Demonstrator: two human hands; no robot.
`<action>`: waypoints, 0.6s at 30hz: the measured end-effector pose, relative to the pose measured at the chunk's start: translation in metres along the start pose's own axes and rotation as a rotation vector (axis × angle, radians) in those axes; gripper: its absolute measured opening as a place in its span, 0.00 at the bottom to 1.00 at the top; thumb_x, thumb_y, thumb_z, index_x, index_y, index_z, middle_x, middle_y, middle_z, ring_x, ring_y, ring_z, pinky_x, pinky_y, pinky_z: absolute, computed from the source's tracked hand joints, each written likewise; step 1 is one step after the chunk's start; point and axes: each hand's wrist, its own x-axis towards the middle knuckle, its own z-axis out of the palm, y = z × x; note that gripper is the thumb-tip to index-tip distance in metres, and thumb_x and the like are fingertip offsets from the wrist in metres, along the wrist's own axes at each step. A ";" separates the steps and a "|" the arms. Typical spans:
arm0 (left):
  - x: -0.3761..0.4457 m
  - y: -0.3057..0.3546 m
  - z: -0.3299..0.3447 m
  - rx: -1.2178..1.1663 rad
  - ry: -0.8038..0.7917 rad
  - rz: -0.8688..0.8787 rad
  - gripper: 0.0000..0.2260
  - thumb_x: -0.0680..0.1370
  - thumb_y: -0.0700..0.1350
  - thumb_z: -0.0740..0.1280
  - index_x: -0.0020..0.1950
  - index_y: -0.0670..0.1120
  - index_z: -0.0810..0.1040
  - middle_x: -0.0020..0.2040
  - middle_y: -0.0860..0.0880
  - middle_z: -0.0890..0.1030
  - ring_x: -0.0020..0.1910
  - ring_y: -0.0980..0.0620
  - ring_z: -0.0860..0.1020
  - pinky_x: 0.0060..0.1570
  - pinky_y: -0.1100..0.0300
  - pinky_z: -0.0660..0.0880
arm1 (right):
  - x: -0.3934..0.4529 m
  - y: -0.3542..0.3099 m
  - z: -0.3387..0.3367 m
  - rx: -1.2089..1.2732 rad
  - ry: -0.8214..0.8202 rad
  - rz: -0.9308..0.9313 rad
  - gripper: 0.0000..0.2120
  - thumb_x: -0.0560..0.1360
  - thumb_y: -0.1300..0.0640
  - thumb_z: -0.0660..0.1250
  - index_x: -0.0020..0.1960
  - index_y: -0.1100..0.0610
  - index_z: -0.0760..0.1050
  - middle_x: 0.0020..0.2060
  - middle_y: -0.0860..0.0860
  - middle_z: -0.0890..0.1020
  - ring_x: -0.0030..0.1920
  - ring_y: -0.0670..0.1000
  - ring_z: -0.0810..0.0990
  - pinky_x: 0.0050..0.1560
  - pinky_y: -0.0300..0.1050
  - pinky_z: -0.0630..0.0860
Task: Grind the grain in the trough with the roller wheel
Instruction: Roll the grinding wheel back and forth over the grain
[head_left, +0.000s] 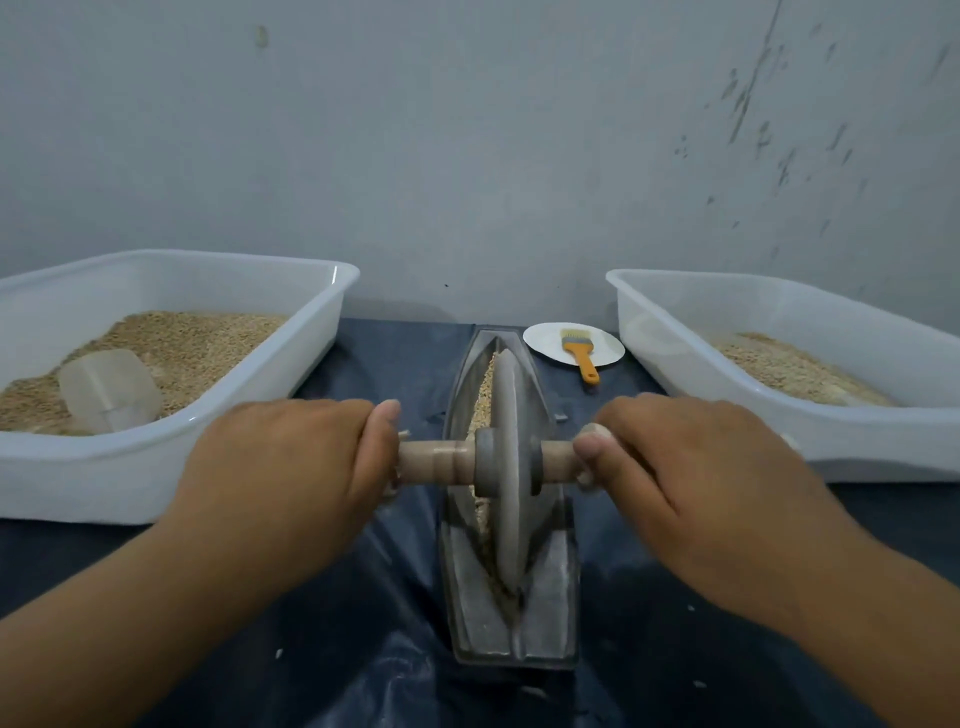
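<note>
2 white tubs (291, 364) of grain are flanking the boat-shaped trough (511, 613) on the dark sheet (363, 623). The left hand (291, 467) and right hand (691, 478) are gripping the wooden axle (436, 462), fingers curled tightly around it. The roller wheel (508, 467) is standing in the trough's grain (483, 395).

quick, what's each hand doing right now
Left hand: closed round the left end of the roller wheel's wooden handle.
Right hand: closed round the handle's right end; the roller wheel sits in the trough.

left hand (291, 457), right hand (691, 467) fists curled, forearms extended forward
</note>
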 end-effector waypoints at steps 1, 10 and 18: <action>-0.004 -0.001 -0.006 -0.024 0.010 0.000 0.22 0.80 0.57 0.46 0.30 0.54 0.68 0.21 0.54 0.67 0.21 0.58 0.68 0.23 0.61 0.66 | -0.004 -0.001 -0.006 -0.026 0.047 -0.010 0.25 0.79 0.36 0.40 0.37 0.45 0.69 0.28 0.44 0.71 0.30 0.43 0.70 0.31 0.41 0.64; 0.029 -0.009 0.042 0.094 -0.015 0.007 0.22 0.80 0.55 0.44 0.44 0.50 0.75 0.32 0.53 0.74 0.29 0.51 0.74 0.32 0.56 0.72 | 0.066 0.021 0.042 -0.165 0.001 0.138 0.29 0.80 0.40 0.40 0.31 0.50 0.71 0.37 0.48 0.74 0.41 0.54 0.73 0.39 0.47 0.66; 0.037 -0.013 0.031 0.231 -0.185 0.212 0.17 0.79 0.52 0.46 0.57 0.47 0.71 0.40 0.52 0.74 0.34 0.51 0.75 0.35 0.54 0.76 | 0.056 0.021 0.030 -0.079 -0.174 0.163 0.31 0.76 0.36 0.36 0.32 0.49 0.71 0.30 0.47 0.76 0.36 0.51 0.77 0.39 0.47 0.71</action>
